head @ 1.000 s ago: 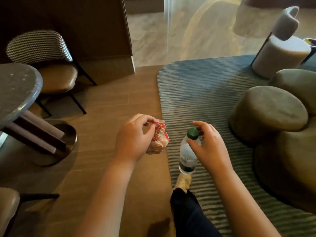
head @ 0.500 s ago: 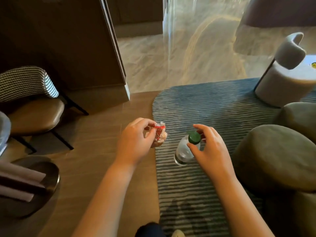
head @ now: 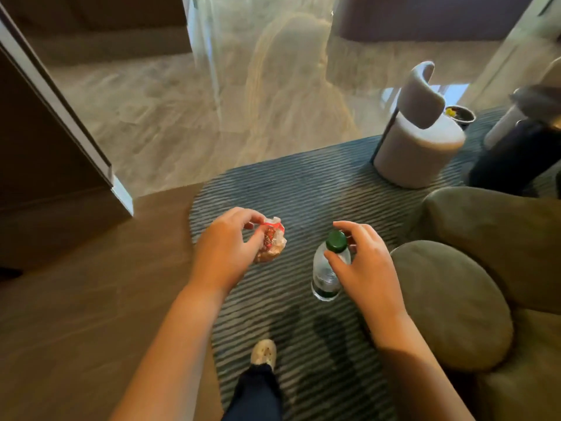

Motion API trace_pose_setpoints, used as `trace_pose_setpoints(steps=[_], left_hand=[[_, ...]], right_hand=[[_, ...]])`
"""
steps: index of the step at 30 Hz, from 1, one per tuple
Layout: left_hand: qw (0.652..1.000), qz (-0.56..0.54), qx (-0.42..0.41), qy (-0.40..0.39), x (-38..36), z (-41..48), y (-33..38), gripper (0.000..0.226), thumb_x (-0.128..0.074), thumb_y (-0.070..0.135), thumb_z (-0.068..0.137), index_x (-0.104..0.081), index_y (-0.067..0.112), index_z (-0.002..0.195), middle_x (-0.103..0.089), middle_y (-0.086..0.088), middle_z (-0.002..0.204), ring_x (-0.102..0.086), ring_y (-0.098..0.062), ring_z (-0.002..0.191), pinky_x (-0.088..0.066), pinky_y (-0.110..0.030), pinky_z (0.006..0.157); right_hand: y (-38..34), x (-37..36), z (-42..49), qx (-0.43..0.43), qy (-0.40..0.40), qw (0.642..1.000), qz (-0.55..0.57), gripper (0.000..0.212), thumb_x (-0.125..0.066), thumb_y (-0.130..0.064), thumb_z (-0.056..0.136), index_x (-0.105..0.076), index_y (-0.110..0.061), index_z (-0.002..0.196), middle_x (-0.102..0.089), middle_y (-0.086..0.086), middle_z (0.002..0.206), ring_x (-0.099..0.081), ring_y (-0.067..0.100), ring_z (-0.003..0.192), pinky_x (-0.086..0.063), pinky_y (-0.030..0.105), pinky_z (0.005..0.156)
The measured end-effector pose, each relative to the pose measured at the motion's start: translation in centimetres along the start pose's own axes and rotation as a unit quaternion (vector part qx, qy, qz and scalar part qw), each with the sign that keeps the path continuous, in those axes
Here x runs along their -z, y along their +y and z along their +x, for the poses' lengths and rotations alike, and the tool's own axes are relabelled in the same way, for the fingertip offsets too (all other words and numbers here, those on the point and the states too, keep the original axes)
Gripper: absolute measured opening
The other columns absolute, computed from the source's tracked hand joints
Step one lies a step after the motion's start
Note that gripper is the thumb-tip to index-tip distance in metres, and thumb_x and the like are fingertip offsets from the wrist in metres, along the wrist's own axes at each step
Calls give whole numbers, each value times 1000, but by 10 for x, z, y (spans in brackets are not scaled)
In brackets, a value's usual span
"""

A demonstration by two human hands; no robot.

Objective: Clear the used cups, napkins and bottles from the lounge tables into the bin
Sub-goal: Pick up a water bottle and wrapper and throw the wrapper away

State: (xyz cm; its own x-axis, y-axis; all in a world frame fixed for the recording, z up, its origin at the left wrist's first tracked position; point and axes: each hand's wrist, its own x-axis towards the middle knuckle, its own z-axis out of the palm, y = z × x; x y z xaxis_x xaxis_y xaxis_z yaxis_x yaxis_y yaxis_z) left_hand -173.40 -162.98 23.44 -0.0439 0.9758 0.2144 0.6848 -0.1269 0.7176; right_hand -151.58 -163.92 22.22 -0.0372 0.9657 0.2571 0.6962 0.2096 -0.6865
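My left hand point(head: 226, 249) holds a crumpled wad of napkin and red-and-white wrapper point(head: 271, 243), pinched between thumb and fingers. In my right hand point(head: 365, 268) hangs a clear plastic bottle point(head: 326, 273) with a green cap point(head: 336, 240), gripped by the neck with the fingertips. Both hands are held out in front of me above a striped grey rug point(head: 303, 183). A small dark bin point(head: 460, 115) with something yellow inside stands far off at the upper right, behind a stool.
A round grey stool with a curved backrest point(head: 419, 147) stands on the rug ahead right. Olive rounded poufs point(head: 455, 299) crowd the right side. A dark wall panel point(head: 45, 132) is at left, wooden floor point(head: 91, 299) below it, marble floor ahead. My shoe point(head: 263, 350) shows below.
The view has swung right and forward: the round table and chairs at left have left the frame, the stool and bin came closer. Both hands keep their holds.
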Motion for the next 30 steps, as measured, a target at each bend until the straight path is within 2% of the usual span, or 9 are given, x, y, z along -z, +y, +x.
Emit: trace_pose_setpoints(steps=[2,5,10,14,19,25,30], left_hand=[[1000,-16,-9,0,-3,58,-4,5,-65,28,84,-67,27,89,-64,13,91,-60,-6,88,-50,-40,79],[999,-32,-33,-12,-10,138,-5,14,-61,37,83,-68,25,88,-65,12,89,-61,-6,87,-50,-40,79],[997,-34,-50,-51,-39,232,-12,25,-57,47,83,-68,25,88,-65,13,88,-60,-2,85,-49,-31,78],[997,-29,-47,-52,-69,318,-26,9,-64,33,87,-67,26,91,-64,14,91,-60,-3,88,-49,-34,80],[997,-12,-42,-63,-109,434,-32,7,-65,25,85,-67,25,92,-64,16,92,-59,-1,88,-49,-30,82],[996,44,-60,-38,-138,593,-19,6,-66,25,85,-67,27,91,-63,17,90,-59,-2,83,-44,-18,68],[997,51,-49,-20,-155,696,-26,7,-67,27,85,-69,24,91,-65,14,90,-60,-2,81,-45,-19,65]], right_hand=[[0,-3,58,3,12,1000,-11,45,-73,-19,78,-58,-18,121,-57,-8,110,-54,7,105,-50,36,91],[8,-7,137,5,29,999,-22,47,-73,-19,79,-56,-19,122,-56,-8,112,-53,7,105,-49,35,92],[41,-16,214,-42,36,998,-28,47,-74,-17,78,-56,-19,121,-53,-11,107,-52,5,100,-49,34,91],[77,-28,282,-32,42,997,-58,49,-75,-15,77,-56,-16,122,-57,-8,109,-55,7,102,-50,34,91],[130,-44,407,-52,43,997,-48,48,-73,-21,78,-56,-19,123,-59,-4,113,-56,12,105,-51,39,91],[167,-33,586,-41,75,996,-24,48,-74,-20,80,-55,-17,124,-59,-1,115,-56,14,104,-50,39,92],[181,-39,705,-27,76,997,-7,47,-74,-13,79,-57,-16,123,-57,-3,112,-56,15,103,-50,36,91]])
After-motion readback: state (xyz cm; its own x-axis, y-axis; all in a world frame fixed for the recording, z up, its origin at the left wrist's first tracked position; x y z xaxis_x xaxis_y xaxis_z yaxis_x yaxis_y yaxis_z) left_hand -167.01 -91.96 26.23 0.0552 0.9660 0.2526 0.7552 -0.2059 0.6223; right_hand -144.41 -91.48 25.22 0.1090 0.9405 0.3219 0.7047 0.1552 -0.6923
